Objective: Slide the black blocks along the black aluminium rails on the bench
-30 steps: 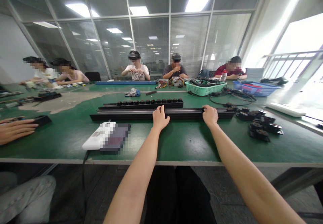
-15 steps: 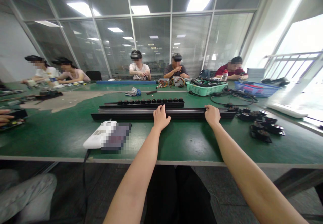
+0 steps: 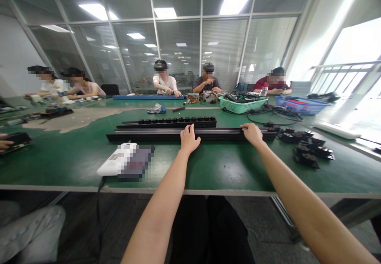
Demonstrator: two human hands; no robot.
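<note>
A long black rail [image 3: 149, 136] lies across the green table in front of me. My left hand [image 3: 189, 139] grips it right of its middle, fingers over the far edge and thumb on the near side. Further right, my right hand [image 3: 252, 133] has its fingers closed at the rail's top edge; what lies between the fingertips is too small to make out. Behind the rail is a second black strip [image 3: 166, 124] with a row of several small black parts on it. More black parts [image 3: 306, 155] lie in a group beyond the rail's right end.
A white device [image 3: 114, 164] with a cable sits at the front left of the green table [image 3: 220, 180]. Farther back are a green basket [image 3: 242, 106], a blue basket [image 3: 315, 107], loose black cables and a grey-blue cloth [image 3: 156, 109]. Several people sit around the table.
My right wrist and forearm have swung a little to the right, with the fingertips still at the rail. My left hand stays in place. Across the table, a person's hand has moved down to the blue strip.
</note>
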